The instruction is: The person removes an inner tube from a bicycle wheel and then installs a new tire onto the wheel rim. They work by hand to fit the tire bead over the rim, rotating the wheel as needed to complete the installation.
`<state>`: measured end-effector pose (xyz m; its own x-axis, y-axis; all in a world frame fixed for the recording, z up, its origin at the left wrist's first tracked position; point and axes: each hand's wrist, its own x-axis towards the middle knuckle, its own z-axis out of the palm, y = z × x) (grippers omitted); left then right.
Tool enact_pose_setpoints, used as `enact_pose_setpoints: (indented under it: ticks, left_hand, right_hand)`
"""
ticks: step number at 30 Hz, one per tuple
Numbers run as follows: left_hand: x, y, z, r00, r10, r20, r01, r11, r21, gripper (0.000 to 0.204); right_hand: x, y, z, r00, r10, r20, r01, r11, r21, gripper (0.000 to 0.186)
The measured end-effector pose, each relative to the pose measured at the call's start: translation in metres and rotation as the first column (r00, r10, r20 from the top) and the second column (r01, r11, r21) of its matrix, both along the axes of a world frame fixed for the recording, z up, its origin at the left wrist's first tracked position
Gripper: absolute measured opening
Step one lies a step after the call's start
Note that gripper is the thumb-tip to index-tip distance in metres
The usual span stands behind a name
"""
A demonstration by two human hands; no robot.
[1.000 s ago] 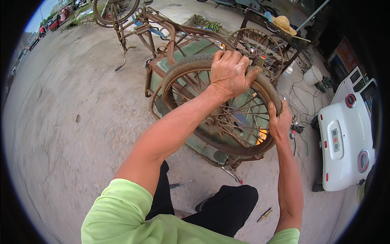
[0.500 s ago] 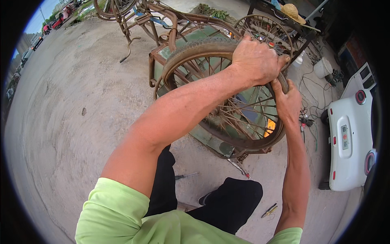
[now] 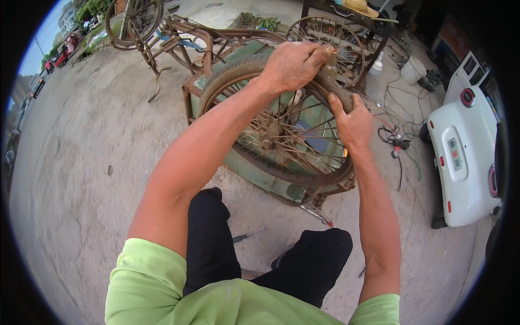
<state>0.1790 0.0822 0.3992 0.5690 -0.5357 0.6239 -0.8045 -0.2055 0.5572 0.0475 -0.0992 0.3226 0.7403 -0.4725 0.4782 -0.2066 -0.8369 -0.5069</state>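
A rusty spoked bicycle wheel (image 3: 267, 143) with a worn tyre (image 3: 214, 92) leans tilted in front of me, over a metal frame with green panels (image 3: 284, 187). My left hand (image 3: 295, 66) is closed over the tyre at its top, fingers curled around the far side and partly hidden. Lower on the right, my right hand (image 3: 353, 123) grips the same tyre, its thumb on the near face and fingers along the outer edge. A stretch of tyre shows between the two hands.
Behind the wheel lie a rusty bicycle frame (image 3: 206, 40) and another spoked wheel (image 3: 362, 57). A screwdriver (image 3: 246, 236) and a red-ended tool (image 3: 320, 217) are on the ground. To the right are a white bucket (image 3: 413, 70), cables (image 3: 391, 97) and a white car (image 3: 460, 157).
The whole view has shifted, so the scene sits further left. My left hand has moved away from my right along the tyre, widening the gap between them. Both still grip it.
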Motion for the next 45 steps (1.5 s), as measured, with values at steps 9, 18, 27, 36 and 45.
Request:
enact_pose_setpoints:
  ticks: [9, 18, 27, 36, 45]
  left_hand:
    - [0.008, 0.045, -0.053, 0.794, 0.123, 0.595, -0.251, 0.958, 0.137, 0.085]
    - [0.003, 0.061, -0.051, 0.835, -0.006, 0.551, -0.073, 0.990, 0.122, 0.085]
    - [0.003, 0.046, -0.055, 0.674, 0.024, 0.738, -0.165, 0.979, 0.120, 0.074]
    - [0.022, 0.035, -0.051, 0.728, 0.062, 0.682, -0.259, 0.947, 0.191, 0.045]
    - [0.044, 0.026, 0.028, 0.953, -0.290, 0.084, 0.113, 0.603, 0.790, 0.055]
  right_hand:
    - [-0.023, -0.021, -0.032, 0.987, 0.053, 0.150, -0.065, 0.995, 0.077, 0.087]
    - [-0.039, -0.037, -0.070, 0.967, 0.101, 0.233, -0.130, 0.986, 0.109, 0.072]
    - [-0.001, 0.049, 0.028, 0.950, 0.285, 0.128, -0.189, 0.850, -0.492, 0.072]
    - [0.033, 0.043, 0.037, 0.961, 0.268, -0.067, -0.266, 0.830, -0.490, 0.077]
    - [0.049, 0.021, 0.055, 0.864, 0.486, -0.134, -0.504, 0.833, -0.227, 0.061]
